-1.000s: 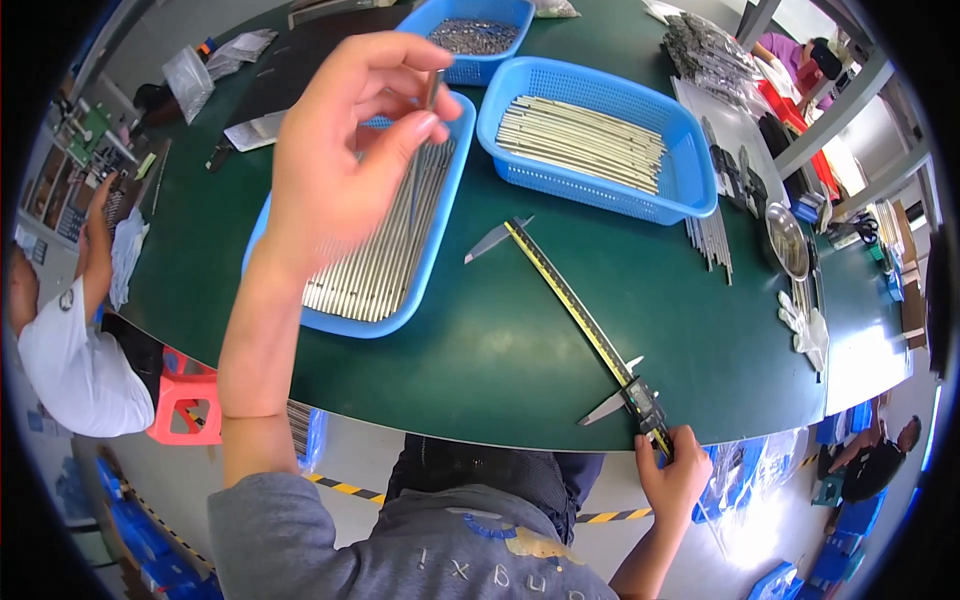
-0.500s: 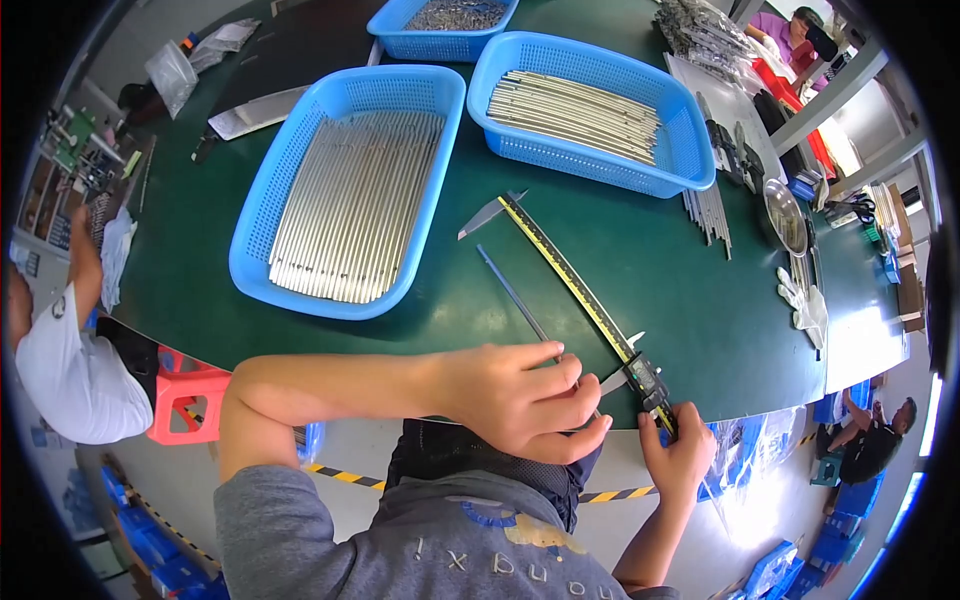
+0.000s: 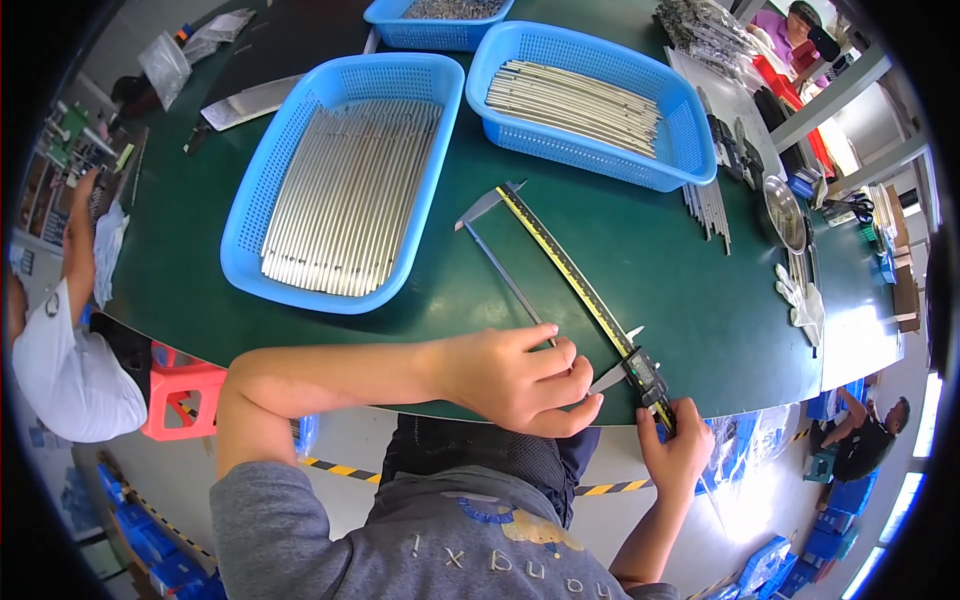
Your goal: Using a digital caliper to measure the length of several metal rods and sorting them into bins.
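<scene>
My left hand is closed on a thin metal rod near the table's front edge. The rod slants away from me, its far end at the tip of the far jaw of a long digital caliper. The caliper's beam has a yellow scale. My right hand grips it at the near end, just below the slider with its small display. The slider's jaw points toward my left fingers, which partly hide the rod's near end, so contact there cannot be told.
A blue basket of neatly laid rods stands left, another blue basket of rods beyond. A third basket holds small parts. At right are loose rods, a metal bowl and a white glove. Other people work nearby.
The rod has moved away from me and left with my left hand, bringing its far end up to the caliper's far jaw. My right hand keeps its grip.
</scene>
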`<act>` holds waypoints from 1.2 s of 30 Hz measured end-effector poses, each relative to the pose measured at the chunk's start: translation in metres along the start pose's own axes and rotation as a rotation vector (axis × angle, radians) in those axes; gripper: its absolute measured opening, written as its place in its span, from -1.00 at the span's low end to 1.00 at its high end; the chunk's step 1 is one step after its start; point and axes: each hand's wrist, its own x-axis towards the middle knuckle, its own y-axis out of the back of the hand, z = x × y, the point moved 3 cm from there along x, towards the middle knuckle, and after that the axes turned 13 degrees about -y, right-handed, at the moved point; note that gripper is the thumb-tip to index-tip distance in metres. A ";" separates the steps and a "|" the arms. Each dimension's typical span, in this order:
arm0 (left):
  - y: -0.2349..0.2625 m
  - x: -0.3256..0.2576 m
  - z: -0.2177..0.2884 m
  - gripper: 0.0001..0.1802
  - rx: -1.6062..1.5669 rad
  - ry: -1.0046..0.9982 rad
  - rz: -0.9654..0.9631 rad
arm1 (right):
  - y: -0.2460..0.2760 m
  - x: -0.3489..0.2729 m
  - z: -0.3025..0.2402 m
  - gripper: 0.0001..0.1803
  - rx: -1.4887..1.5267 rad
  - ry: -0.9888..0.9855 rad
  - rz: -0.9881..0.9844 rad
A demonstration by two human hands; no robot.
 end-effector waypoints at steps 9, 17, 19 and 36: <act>-0.018 -0.011 0.000 -0.77 -0.188 0.078 -0.071 | 0.007 -0.005 0.001 -0.69 0.022 0.023 -0.083; -0.021 -0.008 -0.010 -0.80 -0.290 0.148 -0.078 | 0.012 -0.006 -0.001 -0.74 0.046 0.073 -0.061; -0.021 -0.006 -0.010 -0.80 -0.305 0.146 -0.082 | 0.012 -0.007 0.000 -0.73 0.040 0.076 -0.055; -0.016 -0.009 -0.023 -0.67 -0.373 0.267 -0.209 | 0.006 -0.008 0.008 -0.67 0.037 0.061 -0.091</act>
